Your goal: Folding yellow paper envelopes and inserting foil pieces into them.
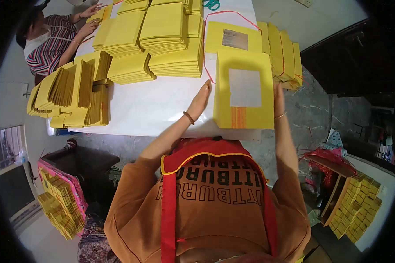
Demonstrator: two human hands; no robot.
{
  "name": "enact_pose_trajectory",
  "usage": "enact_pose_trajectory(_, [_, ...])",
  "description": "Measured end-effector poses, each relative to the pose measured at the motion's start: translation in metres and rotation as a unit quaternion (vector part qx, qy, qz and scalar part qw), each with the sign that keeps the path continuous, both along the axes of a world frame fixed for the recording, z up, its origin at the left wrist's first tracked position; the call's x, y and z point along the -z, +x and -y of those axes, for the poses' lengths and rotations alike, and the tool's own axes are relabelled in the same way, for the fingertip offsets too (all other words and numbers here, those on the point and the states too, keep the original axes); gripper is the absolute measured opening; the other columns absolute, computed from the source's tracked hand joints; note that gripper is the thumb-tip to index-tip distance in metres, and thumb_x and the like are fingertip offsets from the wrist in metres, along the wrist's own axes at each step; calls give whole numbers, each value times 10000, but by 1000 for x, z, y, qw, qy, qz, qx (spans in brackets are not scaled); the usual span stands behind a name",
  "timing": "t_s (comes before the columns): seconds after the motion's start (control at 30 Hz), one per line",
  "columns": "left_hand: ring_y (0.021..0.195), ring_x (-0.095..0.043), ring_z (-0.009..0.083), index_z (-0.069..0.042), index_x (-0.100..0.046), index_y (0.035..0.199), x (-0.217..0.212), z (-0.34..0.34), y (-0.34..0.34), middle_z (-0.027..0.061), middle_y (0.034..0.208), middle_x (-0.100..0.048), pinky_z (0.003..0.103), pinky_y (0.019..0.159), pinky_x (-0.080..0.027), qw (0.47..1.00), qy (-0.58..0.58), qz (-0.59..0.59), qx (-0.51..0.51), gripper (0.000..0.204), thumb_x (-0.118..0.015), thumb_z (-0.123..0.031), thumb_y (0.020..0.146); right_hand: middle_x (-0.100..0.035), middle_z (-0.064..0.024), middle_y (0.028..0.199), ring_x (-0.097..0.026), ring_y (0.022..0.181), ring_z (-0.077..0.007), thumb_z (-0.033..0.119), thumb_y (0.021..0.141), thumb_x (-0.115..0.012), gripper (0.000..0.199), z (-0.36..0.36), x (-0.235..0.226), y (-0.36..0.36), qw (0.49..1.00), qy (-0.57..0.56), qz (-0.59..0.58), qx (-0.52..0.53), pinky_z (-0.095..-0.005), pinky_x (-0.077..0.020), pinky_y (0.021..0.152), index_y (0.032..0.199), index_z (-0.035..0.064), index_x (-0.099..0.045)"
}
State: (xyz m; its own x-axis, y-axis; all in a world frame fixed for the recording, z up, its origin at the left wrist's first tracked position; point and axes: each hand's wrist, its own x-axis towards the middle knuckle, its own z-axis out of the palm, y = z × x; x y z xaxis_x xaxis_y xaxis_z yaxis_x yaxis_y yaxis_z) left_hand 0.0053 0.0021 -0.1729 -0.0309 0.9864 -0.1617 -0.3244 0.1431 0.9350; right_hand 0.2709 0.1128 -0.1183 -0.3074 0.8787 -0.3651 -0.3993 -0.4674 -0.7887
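Observation:
A tall stack of yellow paper (223, 94), topped by a pale silvery square and an orange-striped patch, stands at the table's front edge. My right hand (279, 97) lies along its right side with the fingers stretched out, partly hidden by the stack. To its left, my left hand (200, 101) is open, fingers straight, a small gap from the stack. By those fingertips ends a red string (205, 48), which loops behind another yellow stack (214, 37) with a similar silvery square. Neither hand grips anything.
Several yellow paper stacks (164, 28) cover the back of the white table (149, 101); more stand at the left (81, 85). String-tied yellow bundles (281, 52) sit beyond the right edge. Teal scissors (211, 4) lie far back. Another person (48, 44) works at the far left.

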Motion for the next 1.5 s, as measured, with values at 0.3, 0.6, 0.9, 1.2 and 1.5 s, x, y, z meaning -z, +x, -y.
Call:
enact_pose_trajectory(0.3, [1326,-265,195,-5,-157,1424,-21,-2,40,124,1441,-278,306,1084,-226,989,5,-140,-40,620,-182,-440,983,-501,-34,1243,-482,1118,-139,477,970,-284,556,18,45,-4,987,64,-121,-89,-292,-406,934,1349,80,-374])
enact_pose_trajectory(0.6, [1279,-320,167,-47,-221,1420,-22,-5,72,76,1414,-321,304,1060,-269,995,6,3,-102,572,-303,-399,977,-505,-15,1212,-483,1062,-109,410,983,-321,482,3,75,10,950,278,-50,-131,-263,-412,915,1333,87,-388])
enact_pose_trajectory(0.9, [1259,-355,169,-50,-257,1411,-42,6,60,78,1400,-353,308,1051,-289,995,-33,66,-66,536,-319,-364,981,-354,-55,1401,-353,1267,-193,372,994,-278,524,6,44,13,984,107,-78,-117,-314,-292,1039,1398,39,-286])
enact_pose_trajectory(1.2, [805,-548,82,-1,-589,1090,-100,9,17,26,940,-620,216,728,-437,958,1,-167,-235,248,-548,-142,890,-461,-99,1339,-335,1309,-240,302,883,-471,445,5,-66,36,834,499,179,-154,-391,-179,1090,1249,53,-513])
enact_pose_trajectory(1.5, [921,-541,256,-46,-578,1106,-166,26,51,104,1021,-592,345,803,-429,766,299,-568,30,359,-645,-224,801,-637,-63,1053,-498,1161,-307,105,761,-631,194,14,-63,21,769,533,275,-224,-398,-349,988,952,77,-644])
